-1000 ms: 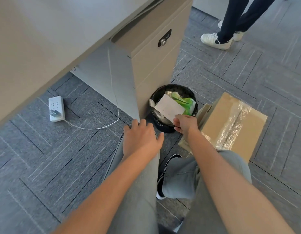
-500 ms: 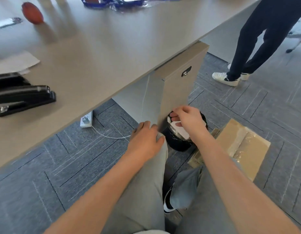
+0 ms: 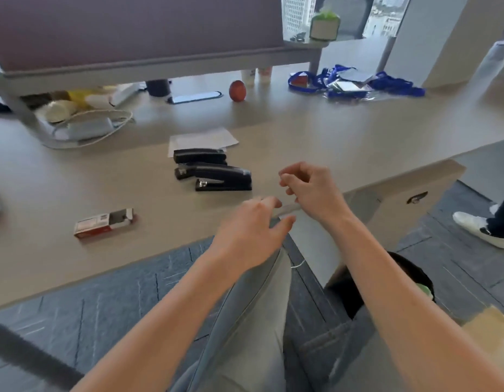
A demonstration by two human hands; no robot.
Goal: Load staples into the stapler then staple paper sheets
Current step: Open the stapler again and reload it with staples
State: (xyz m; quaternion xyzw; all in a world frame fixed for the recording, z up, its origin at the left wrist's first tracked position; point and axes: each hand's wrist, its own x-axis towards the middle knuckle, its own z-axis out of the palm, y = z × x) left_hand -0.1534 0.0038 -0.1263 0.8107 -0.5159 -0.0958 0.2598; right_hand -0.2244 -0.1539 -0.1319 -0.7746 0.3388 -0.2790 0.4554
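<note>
Three black staplers lie together on the desk: the nearest stapler [image 3: 224,181], a middle one [image 3: 185,170] and a far one [image 3: 199,155]. White paper sheets [image 3: 202,139] lie just behind them. An open red and white staple box [image 3: 104,222] sits near the desk's front edge at the left. My left hand [image 3: 251,233] hovers at the desk edge with loose, spread fingers and holds nothing. My right hand [image 3: 310,188] is raised over the desk, right of the staplers, with loosely curled fingers and nothing visible in them.
A grey desk [image 3: 330,142] carries a red ball [image 3: 237,91], blue lanyards [image 3: 355,84], a charger with cable [image 3: 87,128] and a partition [image 3: 132,29]. Below right are a drawer cabinet [image 3: 400,210], a black bin [image 3: 415,278], a cardboard box [image 3: 491,326] and another person's shoe [image 3: 481,229].
My view has risen from the bin under the desk to the desktop. My right hand left the paper in the bin and came up empty; my left hand lifted off my knee.
</note>
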